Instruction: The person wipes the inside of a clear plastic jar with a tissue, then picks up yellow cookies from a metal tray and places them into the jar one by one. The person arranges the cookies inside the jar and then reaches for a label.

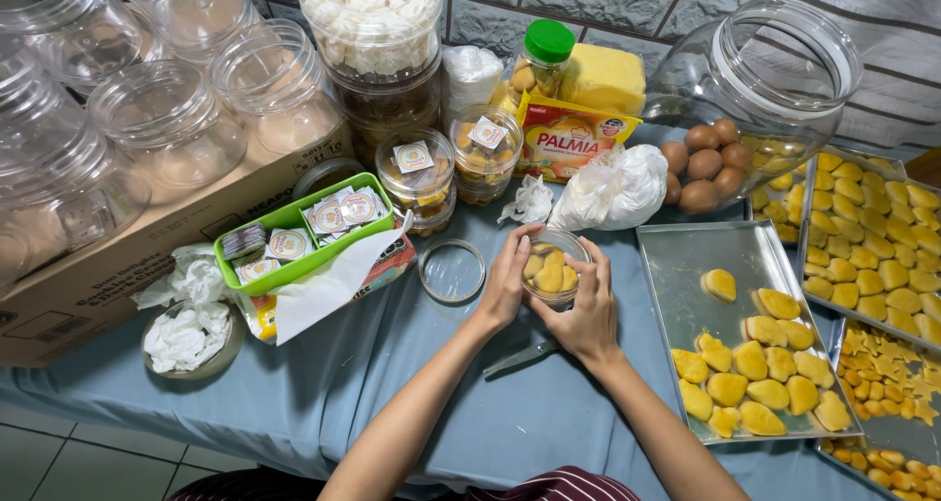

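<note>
While both hands cup it, a small clear jar (552,266) of yellow cookies sits on the blue-covered bench (392,393).
Left hand (507,283) and right hand (588,310) curl their fingers (594,263) around its sides; its round lid (452,271) lies just left, a cookie tray (686,266) right.

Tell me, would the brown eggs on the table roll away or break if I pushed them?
Probably both. The eggs are round and piled loose against the big glass jar, so a push could send them rolling. Their shells look thin, so they would likely crack if they hit the metal tray or fell off the table.
</note>
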